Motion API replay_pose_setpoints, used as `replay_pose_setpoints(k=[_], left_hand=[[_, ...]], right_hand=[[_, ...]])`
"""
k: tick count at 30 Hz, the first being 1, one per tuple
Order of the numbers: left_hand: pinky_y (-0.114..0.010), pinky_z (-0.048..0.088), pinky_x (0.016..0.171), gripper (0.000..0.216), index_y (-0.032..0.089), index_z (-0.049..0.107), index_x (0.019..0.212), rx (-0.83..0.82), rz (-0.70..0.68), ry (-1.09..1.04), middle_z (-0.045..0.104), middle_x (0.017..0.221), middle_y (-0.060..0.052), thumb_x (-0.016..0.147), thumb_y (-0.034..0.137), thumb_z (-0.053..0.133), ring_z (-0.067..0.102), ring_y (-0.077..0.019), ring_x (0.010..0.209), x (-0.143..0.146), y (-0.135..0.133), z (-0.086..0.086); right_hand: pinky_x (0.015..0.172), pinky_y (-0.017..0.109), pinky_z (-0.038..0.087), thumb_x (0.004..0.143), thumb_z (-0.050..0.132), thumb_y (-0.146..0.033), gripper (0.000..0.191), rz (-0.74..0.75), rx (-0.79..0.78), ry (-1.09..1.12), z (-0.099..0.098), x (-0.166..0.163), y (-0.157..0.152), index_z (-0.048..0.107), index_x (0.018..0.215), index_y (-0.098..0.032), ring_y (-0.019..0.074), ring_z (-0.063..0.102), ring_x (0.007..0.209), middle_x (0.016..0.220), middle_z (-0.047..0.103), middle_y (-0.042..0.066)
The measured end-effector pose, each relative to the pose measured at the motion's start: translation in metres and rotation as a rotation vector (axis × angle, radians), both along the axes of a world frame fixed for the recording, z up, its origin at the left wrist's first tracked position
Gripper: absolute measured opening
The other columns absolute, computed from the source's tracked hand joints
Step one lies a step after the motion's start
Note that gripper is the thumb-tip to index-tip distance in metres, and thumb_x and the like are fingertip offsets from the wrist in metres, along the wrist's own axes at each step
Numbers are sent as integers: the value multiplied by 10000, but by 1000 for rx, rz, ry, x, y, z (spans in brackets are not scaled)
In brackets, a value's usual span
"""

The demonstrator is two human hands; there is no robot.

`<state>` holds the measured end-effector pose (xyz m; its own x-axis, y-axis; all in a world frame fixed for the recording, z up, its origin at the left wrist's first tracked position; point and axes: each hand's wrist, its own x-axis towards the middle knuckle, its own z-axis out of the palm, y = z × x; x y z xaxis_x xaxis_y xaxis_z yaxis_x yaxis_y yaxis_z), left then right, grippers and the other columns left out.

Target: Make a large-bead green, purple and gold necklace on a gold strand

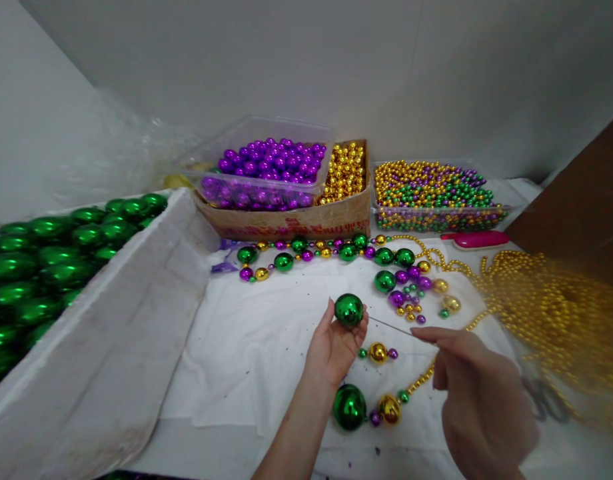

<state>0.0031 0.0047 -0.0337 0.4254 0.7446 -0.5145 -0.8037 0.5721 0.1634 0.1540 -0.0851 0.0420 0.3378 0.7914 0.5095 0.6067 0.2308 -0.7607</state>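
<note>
Nearest, right hand, back toward camera, fingers pinched narrow on a thin needle that points left at the green ball; tip looks just at the ball, contact unclear. Left hand comes up from the bottom edge, palm up, fingertips closed around that green ball, held above the white cloth near the middle of the work area. On the cloth just below the left wrist: second green ball, touching a small purple bead and a large gold bead, then a thin gold strand running up toward the right hand. Between the hands lies a gold bead with small end beads. Right side: blurred heap of gold bead strands. Further back, a strung garland of green, purple and gold balls curves across the cloth. Pink tool lies behind it, right. Left: white box full of big green balls. Far row against the wall: clear tub of purple balls sitting in a cardboard box beside gold beads, and a clear tray of mixed small beads to the right.
</note>
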Motion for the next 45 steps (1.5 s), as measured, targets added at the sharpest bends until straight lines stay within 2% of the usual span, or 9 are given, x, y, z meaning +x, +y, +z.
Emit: replay_pose_setpoints(k=[4, 8, 13, 20, 26, 31, 39, 41, 45], left_hand=[[-250, 566, 660, 401, 45, 570, 1025, 9, 6, 7, 647, 913, -153, 870, 412, 521, 641, -165, 757, 0, -1, -3], [-249, 564, 654, 383, 54, 576, 988, -1, 26, 36, 646, 905, -145, 864, 413, 531, 638, -166, 759, 2, -2, -4], [-244, 560, 640, 371, 63, 569, 977, -20, 37, 57, 640, 918, -140, 862, 414, 534, 635, -165, 755, 4, -1, -4], [-249, 553, 652, 351, 70, 565, 962, -25, 60, 63, 649, 880, -127, 863, 406, 535, 642, -175, 757, 4, -1, -4], [-247, 544, 663, 381, 46, 576, 957, -20, 58, 77, 662, 866, -133, 872, 413, 518, 643, -170, 741, 6, -1, -3], [-235, 531, 673, 377, 52, 582, 943, -31, 45, 67, 666, 857, -120, 875, 417, 512, 636, -153, 724, 7, -1, -2], [-215, 515, 633, 356, 63, 592, 916, -18, 49, 62, 666, 856, -107, 889, 403, 492, 623, -134, 691, 8, -1, 1], [-215, 513, 632, 329, 75, 594, 902, 4, 62, 60, 666, 844, -95, 887, 390, 502, 621, -131, 689, 9, -2, 2], [-249, 520, 669, 257, 108, 601, 876, 84, 72, 92, 666, 823, -71, 878, 354, 526, 618, -135, 685, 9, -2, 0]], right_hand=[[437, 269, 432, 942, 383, -375, 321, 94, 9, -48, -5, 2, -1, 670, 940, -231, 140, 477, 404, 611, 625, 42], [447, 270, 445, 945, 369, -364, 324, 120, 9, -90, -5, 4, -1, 658, 981, -223, 159, 538, 456, 629, 627, 52], [501, 276, 492, 944, 365, -281, 281, 169, 13, -150, -5, 1, 1, 628, 1022, -224, 178, 620, 566, 734, 672, 60], [720, 295, 538, 885, 376, -96, 251, 336, 157, -217, -12, -4, 12, 537, 1044, -203, 189, 652, 916, 1008, 682, 90], [717, 275, 535, 844, 380, -7, 322, 325, 291, -324, -17, -17, 28, 540, 1095, -132, 180, 640, 911, 933, 680, 114], [688, 297, 537, 856, 351, -13, 318, 339, 270, -338, -29, -22, 35, 533, 1097, -114, 193, 638, 860, 902, 667, 130], [712, 297, 519, 881, 353, -34, 307, 361, 292, -357, -40, -26, 41, 515, 1128, -117, 199, 616, 928, 944, 652, 132], [701, 294, 507, 883, 368, -41, 279, 341, 252, -354, -44, -28, 44, 543, 1089, -112, 197, 616, 896, 932, 647, 129], [687, 285, 475, 889, 405, -75, 233, 300, 21, -212, -54, -27, 51, 616, 956, -148, 176, 604, 804, 872, 621, 85]])
